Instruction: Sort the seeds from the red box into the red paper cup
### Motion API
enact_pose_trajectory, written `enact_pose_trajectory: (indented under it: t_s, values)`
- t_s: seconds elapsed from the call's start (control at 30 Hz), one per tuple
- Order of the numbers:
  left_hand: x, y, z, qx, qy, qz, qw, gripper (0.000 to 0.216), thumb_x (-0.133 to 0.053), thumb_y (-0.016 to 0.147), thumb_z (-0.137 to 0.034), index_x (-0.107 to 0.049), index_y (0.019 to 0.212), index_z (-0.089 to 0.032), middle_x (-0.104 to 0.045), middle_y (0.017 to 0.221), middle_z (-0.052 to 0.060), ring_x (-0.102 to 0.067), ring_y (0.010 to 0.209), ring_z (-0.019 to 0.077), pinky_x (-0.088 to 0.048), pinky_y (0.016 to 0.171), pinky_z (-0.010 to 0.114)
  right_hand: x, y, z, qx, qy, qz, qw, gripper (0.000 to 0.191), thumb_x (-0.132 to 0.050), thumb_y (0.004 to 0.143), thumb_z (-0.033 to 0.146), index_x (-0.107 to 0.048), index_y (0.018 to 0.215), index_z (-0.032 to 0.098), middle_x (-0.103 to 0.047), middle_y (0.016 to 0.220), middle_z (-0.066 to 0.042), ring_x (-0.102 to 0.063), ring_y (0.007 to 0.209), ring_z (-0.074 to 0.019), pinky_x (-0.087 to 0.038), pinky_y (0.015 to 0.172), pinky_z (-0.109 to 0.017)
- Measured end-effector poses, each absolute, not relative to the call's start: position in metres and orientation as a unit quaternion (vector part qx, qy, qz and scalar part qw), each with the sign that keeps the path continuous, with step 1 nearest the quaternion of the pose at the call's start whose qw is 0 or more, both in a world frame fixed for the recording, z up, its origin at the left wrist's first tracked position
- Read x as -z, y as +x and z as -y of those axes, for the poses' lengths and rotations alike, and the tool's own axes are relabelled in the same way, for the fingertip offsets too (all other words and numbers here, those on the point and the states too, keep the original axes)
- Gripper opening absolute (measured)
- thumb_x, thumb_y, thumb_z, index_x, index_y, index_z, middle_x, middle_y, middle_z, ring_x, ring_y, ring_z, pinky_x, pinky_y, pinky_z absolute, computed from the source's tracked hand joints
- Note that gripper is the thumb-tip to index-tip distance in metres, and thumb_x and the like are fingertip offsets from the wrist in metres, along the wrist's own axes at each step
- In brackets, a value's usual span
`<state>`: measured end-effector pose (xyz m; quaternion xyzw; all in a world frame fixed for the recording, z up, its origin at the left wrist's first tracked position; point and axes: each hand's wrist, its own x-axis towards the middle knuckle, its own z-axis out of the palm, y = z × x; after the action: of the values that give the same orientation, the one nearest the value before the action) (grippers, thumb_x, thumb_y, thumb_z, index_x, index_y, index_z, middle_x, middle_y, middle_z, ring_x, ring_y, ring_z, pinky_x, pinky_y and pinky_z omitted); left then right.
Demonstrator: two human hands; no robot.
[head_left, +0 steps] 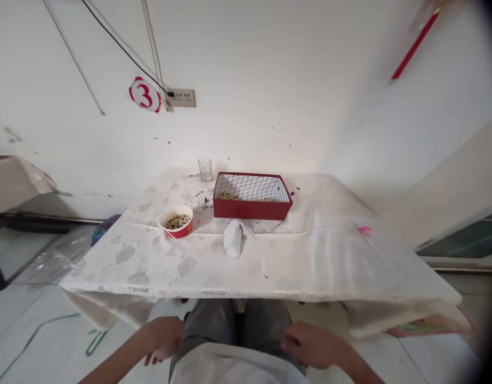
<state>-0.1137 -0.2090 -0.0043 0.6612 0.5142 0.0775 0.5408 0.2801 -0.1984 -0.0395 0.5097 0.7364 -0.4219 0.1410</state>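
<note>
My left hand [166,338] hangs by my left thigh below the table edge, fingers loose and pointing down, holding nothing I can see. Over my right thigh, my right hand [305,344] is curled with its fingers folded under; nothing shows in it. Both hands are apart from the things on the table. A dark red open box [251,209] with a patterned white lining has small seeds or grains along its bottom. To its left stands a red and white paper bowl [184,231] with similar dark and pale bits. A crumpled white tissue [232,240] lies in front of the box.
A clear glass [205,169] stands at the back of the table by the wall. Dark crumbs [206,200] are scattered around the box. The plastic-covered white tablecloth [281,266] hangs over the front edge, with a pink scrap [364,230] on its right. A socket strip [182,98] is on the wall.
</note>
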Motion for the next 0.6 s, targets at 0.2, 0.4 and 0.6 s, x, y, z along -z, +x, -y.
enact_pose_trajectory:
  t_s: [0.2,0.4,0.6]
  values:
    - [-0.093,-0.062,0.164,-0.15,0.81,-0.443,0.354,0.035,-0.047,0.091,-0.049,-0.07,0.102,-0.025,-0.073,0.087,0.006,-0.067,0.077,0.0214,-0.049,0.074,0.033,-0.098,0.228,0.142,0.544,0.263,-0.795,-0.052,0.033,-0.047,0.099,0.041,-0.069,0.111,0.019,-0.07,0.083,-0.004,-0.067,0.072,-0.0138,-0.048,0.063,-0.022]
    - [-0.081,-0.033,0.036,-0.159,0.757,-0.613,0.164,0.05,-0.072,0.069,-0.06,-0.069,0.093,-0.016,-0.07,0.09,0.015,-0.064,0.088,0.0326,-0.043,0.074,0.036,-0.098,0.18,0.022,0.189,0.465,-0.824,-0.262,0.021,-0.052,0.094,0.03,-0.071,0.097,0.02,-0.071,0.084,-0.003,-0.062,0.071,-0.0141,-0.045,0.066,-0.024]
    - [-0.058,-0.056,-0.017,-0.164,0.752,-0.389,0.505,0.04,-0.078,0.067,-0.05,-0.071,0.09,-0.018,-0.071,0.09,0.005,-0.063,0.083,0.0212,-0.045,0.071,0.028,-0.121,0.195,-0.063,0.061,0.598,-0.764,-0.235,0.032,-0.042,0.101,0.033,-0.063,0.122,0.022,-0.068,0.113,-0.008,-0.062,0.106,-0.0226,-0.046,0.086,-0.029]
